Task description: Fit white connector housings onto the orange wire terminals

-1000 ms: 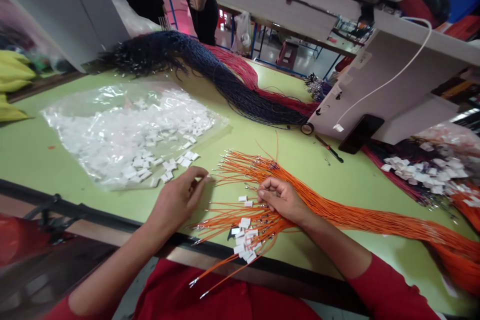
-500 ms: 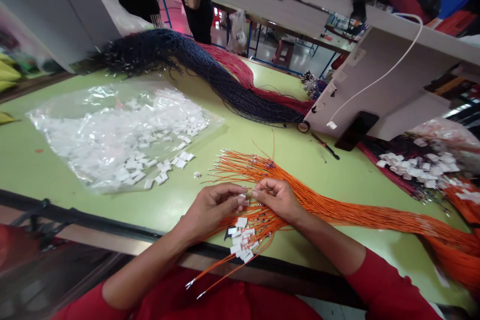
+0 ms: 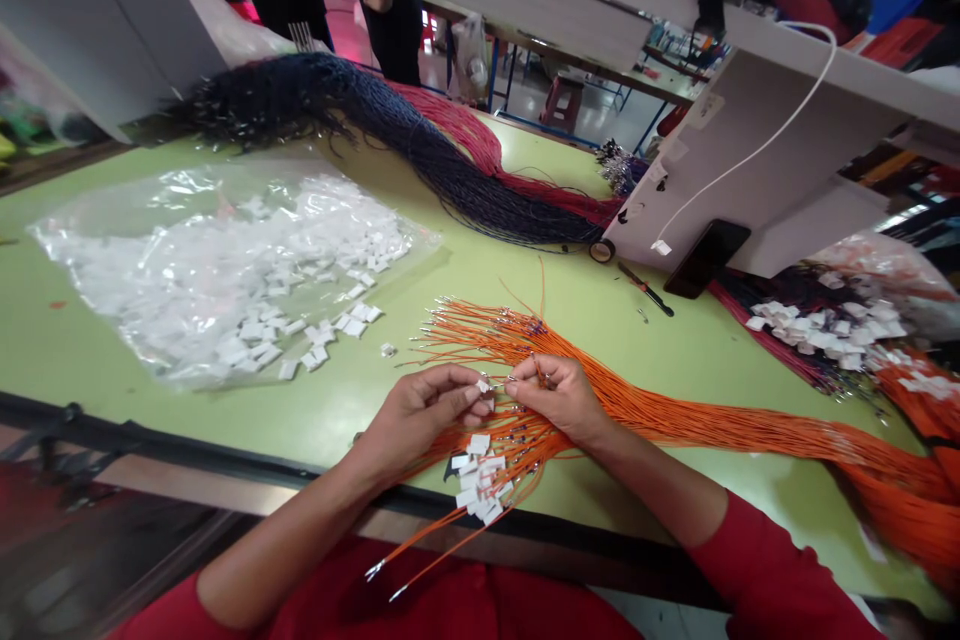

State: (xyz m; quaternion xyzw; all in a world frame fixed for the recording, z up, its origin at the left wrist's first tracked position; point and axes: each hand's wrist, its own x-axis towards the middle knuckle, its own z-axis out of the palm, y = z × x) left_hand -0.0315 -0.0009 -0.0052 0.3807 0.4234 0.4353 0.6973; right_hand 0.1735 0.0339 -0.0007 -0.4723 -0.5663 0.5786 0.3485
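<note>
Between the thumb and fingers of my left hand [image 3: 431,410] is a small white connector housing [image 3: 484,386]. My right hand [image 3: 559,400] pinches the metal-tipped end of an orange wire, close to the housing; whether the tip is inside it I cannot tell. Under and behind both hands lies a thick bundle of orange wires [image 3: 675,420], with bare metal terminals fanned out at its left end. Just below my hands, a cluster of white housings [image 3: 480,485] sits on several orange wire ends near the table's front edge.
An open plastic bag [image 3: 187,270] of white housings lies at left, some spilled beside it. Dark blue wires [image 3: 420,140] and red wires [image 3: 465,130] run along the back. A cutter knife [image 3: 646,290] and a phone [image 3: 707,258] lie right of centre. More housings [image 3: 832,330] sit at far right.
The housing in my left hand now shows more plainly, turned toward the wire tip in my right hand. The whole view has shifted slightly; both hands stay nearly in place.
</note>
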